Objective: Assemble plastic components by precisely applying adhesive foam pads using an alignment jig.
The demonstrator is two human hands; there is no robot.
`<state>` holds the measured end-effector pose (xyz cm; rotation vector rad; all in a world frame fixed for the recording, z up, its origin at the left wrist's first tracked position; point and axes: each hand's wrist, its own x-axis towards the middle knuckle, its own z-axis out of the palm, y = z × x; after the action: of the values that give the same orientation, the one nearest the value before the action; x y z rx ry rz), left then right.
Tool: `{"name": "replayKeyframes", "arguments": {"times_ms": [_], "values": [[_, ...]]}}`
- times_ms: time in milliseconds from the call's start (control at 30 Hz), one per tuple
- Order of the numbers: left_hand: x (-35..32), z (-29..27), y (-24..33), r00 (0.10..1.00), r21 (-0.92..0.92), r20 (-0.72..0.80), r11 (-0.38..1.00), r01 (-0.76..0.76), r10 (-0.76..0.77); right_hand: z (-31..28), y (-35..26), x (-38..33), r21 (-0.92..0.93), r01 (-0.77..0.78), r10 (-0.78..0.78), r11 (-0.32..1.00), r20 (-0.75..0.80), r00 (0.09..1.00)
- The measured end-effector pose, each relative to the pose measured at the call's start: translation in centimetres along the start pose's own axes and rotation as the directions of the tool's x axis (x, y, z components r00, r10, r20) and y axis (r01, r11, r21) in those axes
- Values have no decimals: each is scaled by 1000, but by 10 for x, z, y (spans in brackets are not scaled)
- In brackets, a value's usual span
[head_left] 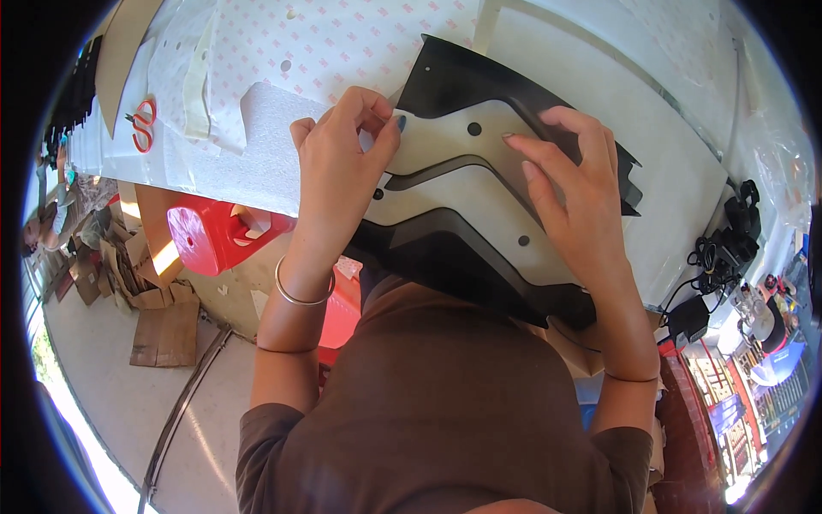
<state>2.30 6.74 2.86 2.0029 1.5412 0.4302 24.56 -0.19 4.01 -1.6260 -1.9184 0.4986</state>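
Table (676, 184), white and partly covered, spans the upper part of my remote view, with a person in a brown shirt (428, 385) at its near side. A pale sheet (342, 51) with a red pattern lies toward the far side, left of centre. In front of the person is dark angular panelling (479, 81), reaching toward the shirt; I cannot tell whether it is one piece or two overlapping. Below the table, on the left, I see a red stool (205, 244) and, farther left, brown cardboard (163, 334).

Two bent pale strips show against the black, an upper strip (445, 137) and a lower strip (462, 193), running roughly alongside each other. At the upper strip's left end is the left hand (347, 141), thumb and forefinger drawn close about the edge; I cannot tell whether they are clamped on it. The right hand (582, 167) is poised at the right of the panelling, fingers and thumb apart, forefinger near the upper strip.

Black cables (711, 257) lie bunched on the right, red-handled scissors (141, 128) at far left. A bracelet (300, 301) rings the left wrist. Smallest, a dark dot (474, 129) marks the upper strip.
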Motion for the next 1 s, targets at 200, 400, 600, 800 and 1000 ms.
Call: {"name": "replayKeyframes", "arguments": {"times_ms": [200,400,600,800,1000], "values": [[1,1,3,1000,38,6,999,17,-17,-3,-1,0,20,-57,56,998,40,998],[1,2,2,1000,15,-12,1000,-5,5,-19,-19,-4,74,-22,19,997,47,999],[-1,3,-2,1000,-39,-19,999,21,-22,-24,-36,-7,217,-310,226,926,340,913],[0,3,0,999,-63,-1,997,51,-51,-11,-36,2,162,-388,291,907,423,858],[0,-1,3,997,-13,48,998,62,-62,0,-38,9,167,-398,301,902,416,858]]}}
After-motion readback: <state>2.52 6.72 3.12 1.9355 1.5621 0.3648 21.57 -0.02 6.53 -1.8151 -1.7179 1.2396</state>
